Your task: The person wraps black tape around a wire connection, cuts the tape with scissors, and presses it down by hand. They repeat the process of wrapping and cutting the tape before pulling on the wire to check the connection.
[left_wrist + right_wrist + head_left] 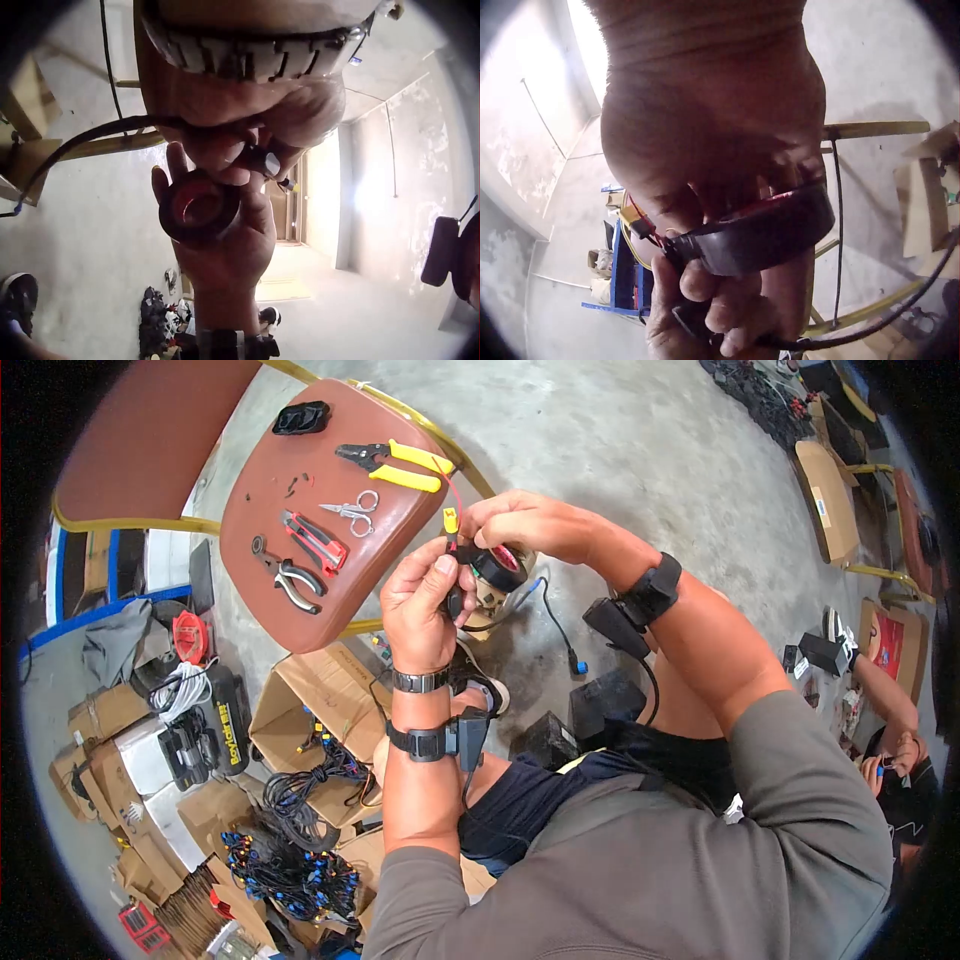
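Both hands meet in front of the chest over a thin black cable [555, 622]. My left hand [440, 582] grips the cable just below its yellow connector [451, 520]. A red wire runs up from that connector. My right hand [487, 528] holds a roll of black tape [500, 567] with a red core against the cable. In the left wrist view the roll [199, 211] sits in the right palm. The right wrist view shows the roll [759, 234] edge-on, the left fingers [705, 296] curled beneath it, and the yellow connector [635, 222] at the left.
A brown chair seat [270, 490] ahead carries yellow-handled strippers [402, 464], scissors [353, 510], red cutters [316, 541], pliers [285, 576] and a black part [301, 418]. Cardboard boxes [300, 705] with bundled cables stand lower left. Another person's arm [888, 705] is at the right.
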{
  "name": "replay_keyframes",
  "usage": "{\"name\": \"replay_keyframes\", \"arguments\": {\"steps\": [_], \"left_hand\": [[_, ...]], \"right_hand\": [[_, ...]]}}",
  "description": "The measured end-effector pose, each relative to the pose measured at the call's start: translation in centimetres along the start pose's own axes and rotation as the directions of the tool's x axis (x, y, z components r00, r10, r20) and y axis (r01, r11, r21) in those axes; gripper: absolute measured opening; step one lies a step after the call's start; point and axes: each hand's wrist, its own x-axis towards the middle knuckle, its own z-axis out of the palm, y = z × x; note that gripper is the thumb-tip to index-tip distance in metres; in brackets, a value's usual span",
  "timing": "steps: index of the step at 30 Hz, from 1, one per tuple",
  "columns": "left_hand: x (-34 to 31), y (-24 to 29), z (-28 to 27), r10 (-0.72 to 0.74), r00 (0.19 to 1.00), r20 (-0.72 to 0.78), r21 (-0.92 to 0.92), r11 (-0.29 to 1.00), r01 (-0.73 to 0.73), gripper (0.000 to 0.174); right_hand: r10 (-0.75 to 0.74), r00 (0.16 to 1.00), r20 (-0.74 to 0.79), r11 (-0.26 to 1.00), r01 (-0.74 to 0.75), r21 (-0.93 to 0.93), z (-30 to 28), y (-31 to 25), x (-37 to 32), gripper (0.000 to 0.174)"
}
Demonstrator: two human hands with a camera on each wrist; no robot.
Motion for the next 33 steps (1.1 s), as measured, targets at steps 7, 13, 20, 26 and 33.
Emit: {"name": "replay_keyframes", "arguments": {"steps": [7,13,20,26,33], "left_hand": [[0.0,0.1,0.2,-0.041,0.998,-0.045,0.036,0.998,0.042,0.028],[-0.3,0.3,0.4,-0.067,0.994,-0.090,-0.009,0.998,0.067,0.030],[-0.9,-0.3,1.0,0.034,0.989,-0.147,-0.042,0.998,-0.041,0.029],[-1.1,0.4,1.2,0.055,0.978,-0.201,0.006,0.998,-0.055,0.024],[-0.6,0.0,1.0,0.277,0.914,-0.296,0.331,0.927,-0.174,0.025]], "right_hand": [[-0.225,0.973,-0.050,0.951,0.208,-0.230,1.1,0.3,0.3,0.017],[-0.147,0.989,-0.015,0.981,0.144,-0.130,0.9,0.2,0.1,0.015],[-0.213,0.977,0.005,0.943,0.207,-0.259,0.2,0.7,0.5,0.015],[-0.358,0.931,0.071,0.785,0.341,-0.516,-0.1,1.0,0.7,0.022],[-0.234,0.967,-0.103,0.933,0.194,-0.302,2.1,-0.7,-0.7,0.025]]}}
